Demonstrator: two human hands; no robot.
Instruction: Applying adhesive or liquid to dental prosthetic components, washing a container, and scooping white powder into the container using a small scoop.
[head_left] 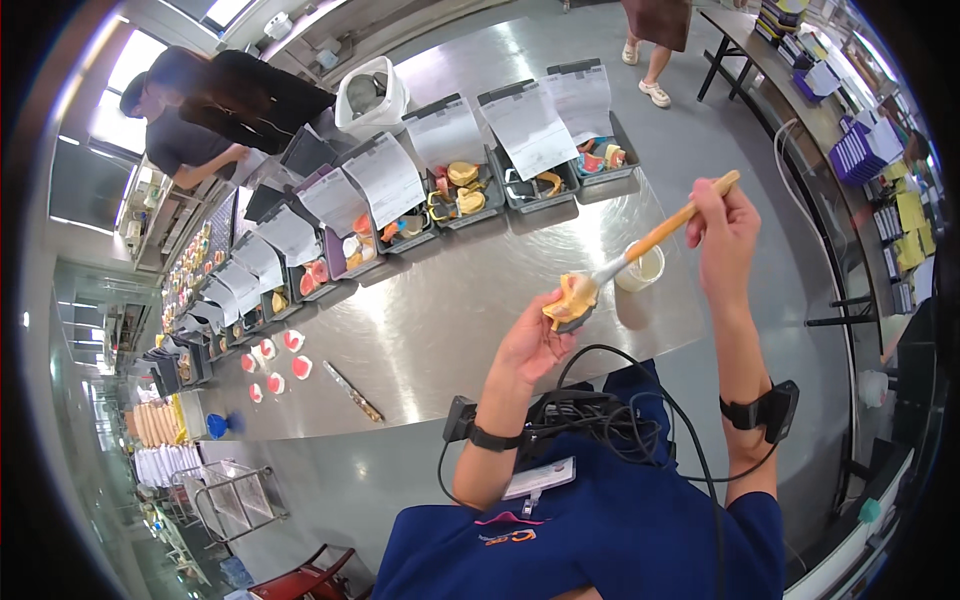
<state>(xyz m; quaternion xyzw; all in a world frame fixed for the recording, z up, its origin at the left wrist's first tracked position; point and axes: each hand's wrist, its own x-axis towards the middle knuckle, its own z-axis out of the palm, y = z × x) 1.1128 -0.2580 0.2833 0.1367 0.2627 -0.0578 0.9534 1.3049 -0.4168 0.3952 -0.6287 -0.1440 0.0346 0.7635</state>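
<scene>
My left hand (pixel 530 342) holds up a yellow dental cast (pixel 572 298) with a dark grey underside, over the near part of the steel table. My right hand (pixel 728 225) grips a brush (pixel 662 232) near the top end of its wooden handle. The brush slants down to the left, and its pale tip meets the cast. Just behind the brush, a white tub (pixel 642 268) with pale contents stands on the table. Fingers of my left hand hide part of the cast.
A row of trays (pixel 468 208) holding casts and paper sheets lines the table's far side. Several pink-and-white pieces (pixel 292 340) and a knife (pixel 352 390) lie at the left. A white bin (pixel 372 95) stands behind. Other people (pixel 230 100) are beyond. Cables (pixel 600 420) hang at my waist.
</scene>
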